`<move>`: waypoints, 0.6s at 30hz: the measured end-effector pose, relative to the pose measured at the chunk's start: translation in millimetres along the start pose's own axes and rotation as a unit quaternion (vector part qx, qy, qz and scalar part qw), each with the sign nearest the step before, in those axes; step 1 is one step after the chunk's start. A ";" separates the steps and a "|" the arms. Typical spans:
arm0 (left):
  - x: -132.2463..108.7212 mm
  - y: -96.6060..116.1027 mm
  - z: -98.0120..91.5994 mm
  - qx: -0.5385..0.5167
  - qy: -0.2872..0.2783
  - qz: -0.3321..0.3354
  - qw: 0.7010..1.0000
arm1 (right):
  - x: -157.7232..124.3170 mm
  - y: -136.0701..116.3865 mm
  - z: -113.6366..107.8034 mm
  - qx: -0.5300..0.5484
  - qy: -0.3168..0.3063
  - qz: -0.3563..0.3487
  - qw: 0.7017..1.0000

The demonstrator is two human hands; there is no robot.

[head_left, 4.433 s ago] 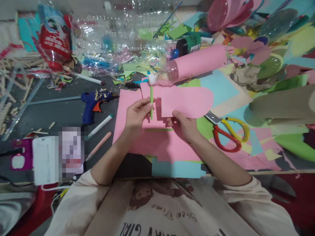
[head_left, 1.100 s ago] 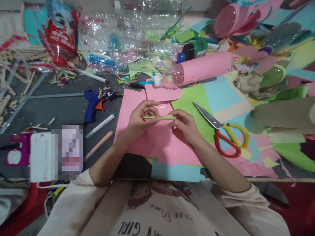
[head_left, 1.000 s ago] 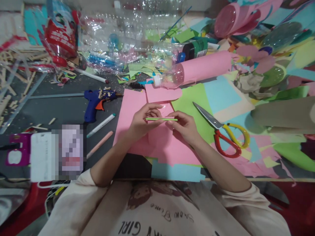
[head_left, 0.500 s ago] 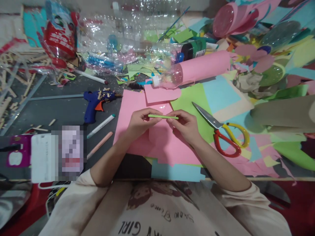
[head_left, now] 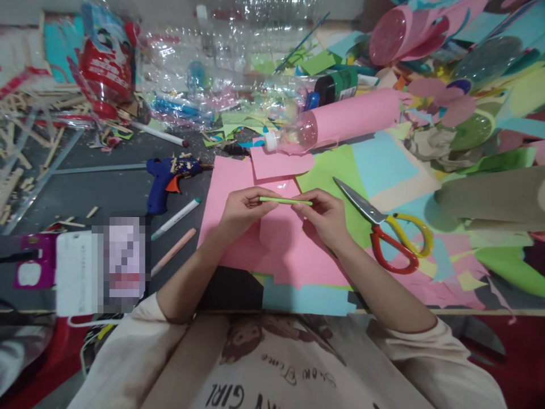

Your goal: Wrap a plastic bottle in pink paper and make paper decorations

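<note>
Between my two hands I hold a thin light-green paper strip (head_left: 285, 200), seen nearly edge-on; it looks rolled or folded. My left hand (head_left: 244, 213) pinches its left part between thumb and fingers. The right part is pinched the same way by my right hand (head_left: 326, 216). Both hands are above pink paper sheets (head_left: 238, 250) on the table. Scissors (head_left: 378, 221) with one red and one yellow handle lie to the right of my right hand. Behind my hands rests a clear bottle wrapped in pink paper (head_left: 353, 116).
A blue glue gun (head_left: 159, 182) lies at the left, with a green-capped marker (head_left: 176, 218) and a peach marker (head_left: 174, 250) nearby. Paper scraps cover the right side. Clear plastic bottles and a red-labelled bottle (head_left: 106, 68) stand at the back. Wooden sticks (head_left: 25, 136) lie far left.
The green strip has turned slightly in my fingers, and its edge looks thinner and more closed. Both hands have shifted very little, and my right thumb has moved slightly.
</note>
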State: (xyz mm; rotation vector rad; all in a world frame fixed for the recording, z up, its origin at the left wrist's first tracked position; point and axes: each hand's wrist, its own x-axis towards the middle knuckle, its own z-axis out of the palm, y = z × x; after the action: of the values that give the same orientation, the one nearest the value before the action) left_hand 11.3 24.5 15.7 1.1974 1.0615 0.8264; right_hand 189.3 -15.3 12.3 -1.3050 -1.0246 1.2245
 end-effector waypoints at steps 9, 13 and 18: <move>-2.3 1.3 -2.1 -0.023 -0.015 -0.004 1.000 | 0.9 -0.3 -1.6 -0.010 -0.009 -0.005 1.000; -4.1 3.7 -2.0 -0.011 -0.015 -0.001 1.000 | 0.2 1.0 -2.2 -0.020 -0.009 -0.002 1.000; -3.3 3.5 -1.7 -0.010 -0.020 0.013 1.000 | 1.1 0.5 -2.2 -0.024 0.000 0.004 1.000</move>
State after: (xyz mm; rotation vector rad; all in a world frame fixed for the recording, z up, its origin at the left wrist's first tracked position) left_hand 8.8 22.7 19.7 1.2094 1.0047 0.8275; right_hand 191.5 -14.6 11.5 -1.3477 -1.0559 1.2131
